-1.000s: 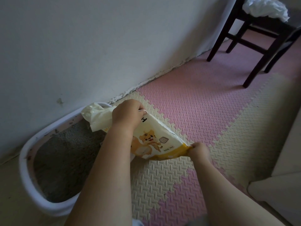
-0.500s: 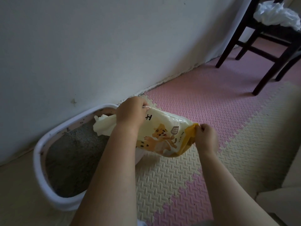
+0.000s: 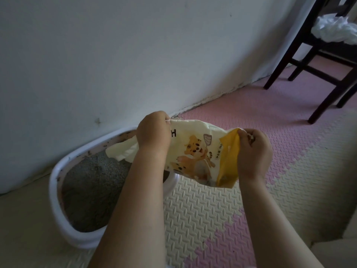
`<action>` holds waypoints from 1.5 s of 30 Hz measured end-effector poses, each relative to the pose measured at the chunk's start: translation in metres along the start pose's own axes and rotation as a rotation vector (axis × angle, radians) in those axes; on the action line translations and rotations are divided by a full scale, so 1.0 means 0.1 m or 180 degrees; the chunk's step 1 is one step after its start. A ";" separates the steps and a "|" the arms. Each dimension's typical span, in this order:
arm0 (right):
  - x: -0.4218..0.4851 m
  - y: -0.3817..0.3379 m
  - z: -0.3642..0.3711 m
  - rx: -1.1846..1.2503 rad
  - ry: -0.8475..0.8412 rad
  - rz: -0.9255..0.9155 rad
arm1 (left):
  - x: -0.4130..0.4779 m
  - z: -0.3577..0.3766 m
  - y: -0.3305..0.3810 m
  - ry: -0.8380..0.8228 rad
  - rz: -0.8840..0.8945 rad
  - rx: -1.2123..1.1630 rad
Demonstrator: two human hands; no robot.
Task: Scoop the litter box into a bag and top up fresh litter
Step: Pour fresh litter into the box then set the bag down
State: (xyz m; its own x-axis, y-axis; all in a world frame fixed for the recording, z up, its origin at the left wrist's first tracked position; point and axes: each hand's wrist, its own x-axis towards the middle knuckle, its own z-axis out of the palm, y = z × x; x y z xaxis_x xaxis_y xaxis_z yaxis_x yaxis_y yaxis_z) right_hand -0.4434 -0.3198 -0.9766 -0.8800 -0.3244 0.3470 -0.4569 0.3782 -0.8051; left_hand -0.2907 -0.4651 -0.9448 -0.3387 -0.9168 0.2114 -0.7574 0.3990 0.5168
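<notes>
At frame centre, a cream cat-litter bag (image 3: pixel 195 151) printed with a cartoon tiger and "5kg" hangs tilted, its crumpled mouth over the white litter box (image 3: pixel 58 182) at lower left. The left hand (image 3: pixel 153 130) grips its upper end; the right hand (image 3: pixel 253 149) pinches the yellow bottom.

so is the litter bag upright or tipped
Tipped: the litter bag lies sideways between left hand and right hand, its mouth over the litter box.
</notes>
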 end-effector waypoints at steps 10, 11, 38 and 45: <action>-0.05 -0.22 -0.01 0.0225 0.0088 -0.0206 | 0.05 0.11 -0.07 0.0447 -0.0138 -0.0121; -0.06 -0.24 -0.01 0.0233 0.0091 -0.0238 | 0.06 0.13 -0.08 0.0537 -0.0145 -0.0165; -0.06 -0.38 0.39 0.0344 0.0202 -0.0582 | 0.41 0.40 -0.78 0.1064 0.0571 -0.0798; -0.10 -0.60 0.45 0.0601 0.0482 -0.0736 | 0.36 0.37 -0.82 0.1124 0.0626 -0.0949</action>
State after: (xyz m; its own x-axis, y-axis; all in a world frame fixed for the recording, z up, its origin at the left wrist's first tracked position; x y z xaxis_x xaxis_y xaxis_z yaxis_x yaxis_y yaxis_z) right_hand -0.4012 -0.3785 -0.9536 -0.7716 -0.2449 0.5870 -0.6270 0.1377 -0.7667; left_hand -0.2614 -0.5308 -1.0100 -0.2102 -0.7944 0.5699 -0.4882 0.5903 0.6428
